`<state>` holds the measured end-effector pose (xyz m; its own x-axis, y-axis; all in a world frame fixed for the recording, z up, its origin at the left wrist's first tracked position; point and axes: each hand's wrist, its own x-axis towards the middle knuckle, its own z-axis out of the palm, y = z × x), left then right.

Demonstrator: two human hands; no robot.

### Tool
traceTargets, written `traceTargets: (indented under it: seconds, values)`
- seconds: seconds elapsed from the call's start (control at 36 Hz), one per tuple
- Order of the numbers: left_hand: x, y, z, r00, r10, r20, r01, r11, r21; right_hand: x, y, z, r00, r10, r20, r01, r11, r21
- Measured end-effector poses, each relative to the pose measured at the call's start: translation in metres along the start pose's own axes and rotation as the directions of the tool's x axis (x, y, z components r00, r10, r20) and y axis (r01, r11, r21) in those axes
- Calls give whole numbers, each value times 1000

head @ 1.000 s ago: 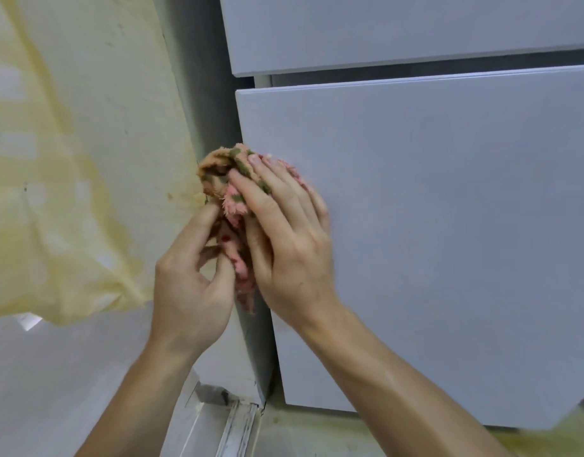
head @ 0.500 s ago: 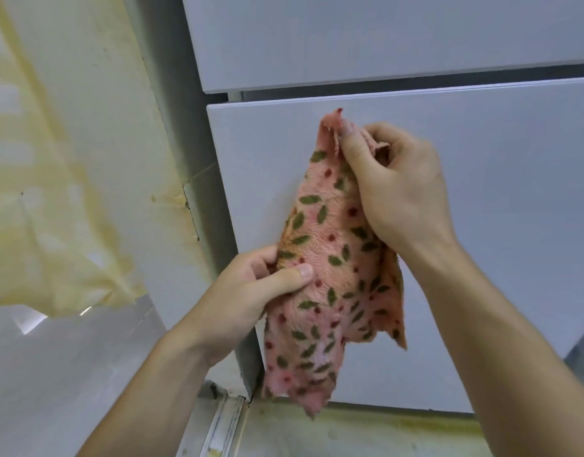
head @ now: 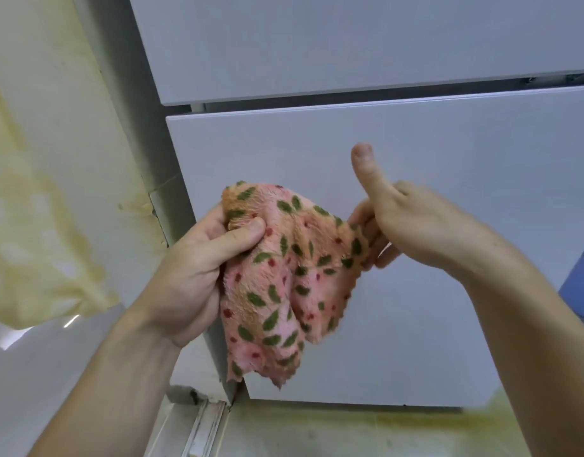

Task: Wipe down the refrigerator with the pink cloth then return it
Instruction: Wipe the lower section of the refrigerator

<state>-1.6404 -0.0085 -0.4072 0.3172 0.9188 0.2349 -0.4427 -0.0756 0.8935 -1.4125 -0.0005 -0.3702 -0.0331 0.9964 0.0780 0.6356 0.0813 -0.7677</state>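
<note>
pink cloth (head: 284,278): fuzzy pile, green leaf and red dot print, scalloped hem; hung crumpled at frame centre before the refrigerator (head: 432,199), a smooth flat pale panel.
left hand (head: 198,268): gripped the cloth's upper left corner, thumb pressed over it.
right hand (head: 412,222): thumb raised, fingers at the cloth's right edge; grip could not be told.
wall (head: 53,159): yellow-stained, frame left.

Bare left hand (head: 191,275) and right hand (head: 412,222), bare forearms (head: 112,390); short thumbnails (head: 361,151); blue fabric (head: 580,285) at far right, garment or not unclear.
</note>
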Motion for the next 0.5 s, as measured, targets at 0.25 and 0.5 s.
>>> traceTargets:
  seconds: [0.25, 0.5]
  values:
    - [0, 10, 3, 991, -10, -134, 30, 988, 149, 9, 14, 12, 993, -110, 38, 81, 886, 456]
    - [3, 16, 0, 970, 4, -242, 54, 972, 229, 8, 7, 17, 943, -83, -322, 212, 896, 390]
